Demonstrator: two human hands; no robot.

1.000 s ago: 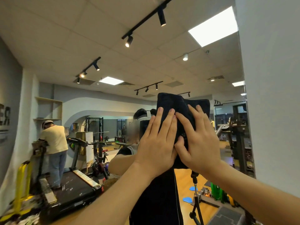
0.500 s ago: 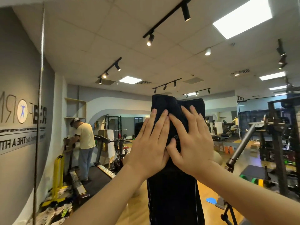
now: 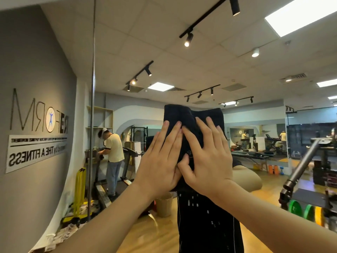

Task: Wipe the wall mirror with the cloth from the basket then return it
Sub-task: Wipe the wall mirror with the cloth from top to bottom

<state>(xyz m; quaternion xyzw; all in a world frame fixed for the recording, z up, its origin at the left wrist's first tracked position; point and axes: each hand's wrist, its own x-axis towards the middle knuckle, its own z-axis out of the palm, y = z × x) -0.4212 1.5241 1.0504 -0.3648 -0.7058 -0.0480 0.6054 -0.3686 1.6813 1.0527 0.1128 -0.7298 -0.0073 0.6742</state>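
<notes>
A dark cloth (image 3: 193, 128) lies flat against the wall mirror (image 3: 255, 125), its long axis running up and down. The left hand (image 3: 160, 161) and the right hand (image 3: 209, 161) press it side by side, fingers straight and pointing up, the right thumb tucked on the fabric. Left, a vertical mirror seam (image 3: 93, 106); reflected, a person in a yellow shirt (image 3: 113, 152) at a treadmill (image 3: 102, 190).
</notes>
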